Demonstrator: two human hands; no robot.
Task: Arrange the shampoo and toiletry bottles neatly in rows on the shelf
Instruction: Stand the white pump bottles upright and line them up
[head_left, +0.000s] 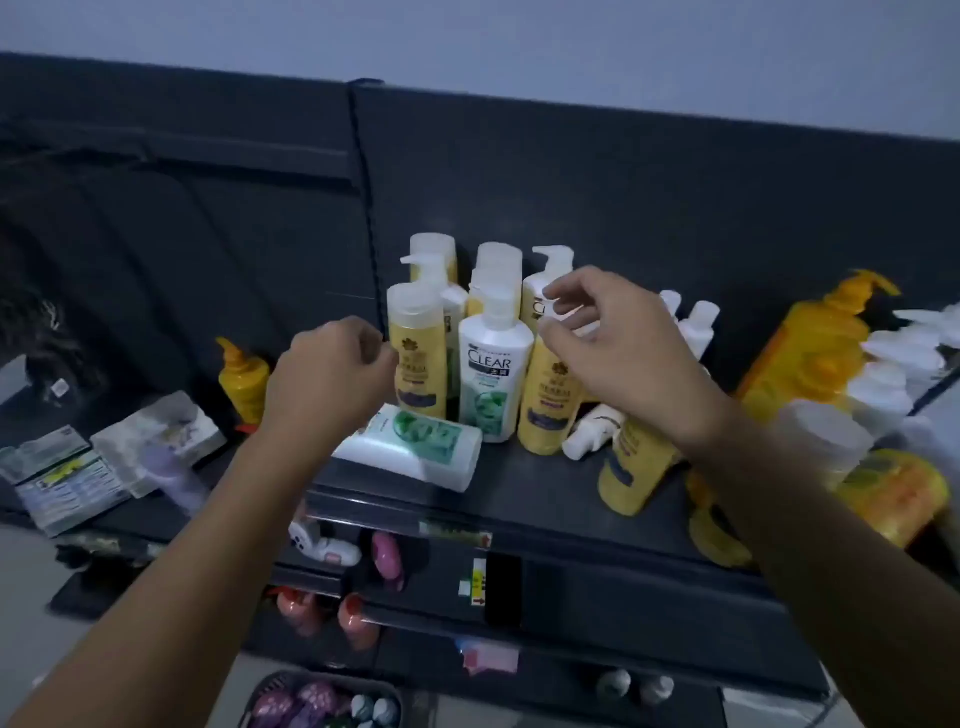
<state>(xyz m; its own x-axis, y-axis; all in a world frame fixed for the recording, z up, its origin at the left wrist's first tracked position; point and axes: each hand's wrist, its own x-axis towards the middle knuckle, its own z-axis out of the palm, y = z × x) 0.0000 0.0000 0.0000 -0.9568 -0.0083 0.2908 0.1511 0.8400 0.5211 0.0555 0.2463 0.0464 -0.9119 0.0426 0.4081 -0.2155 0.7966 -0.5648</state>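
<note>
Above the shelf (519, 499), two hands (332, 374) (623, 353), one clenched

The CLEAR bottle (494, 374) is showing white and green, the neighbour bottle (418, 364) on its left yellow, the shelf (545, 493) black.

Bare left hand (332, 374), bare right hand (618, 358)

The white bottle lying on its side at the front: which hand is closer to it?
Left. The left hand is just over the white bottle's left end; the right hand is farther right, over the standing yellow bottles.
</note>
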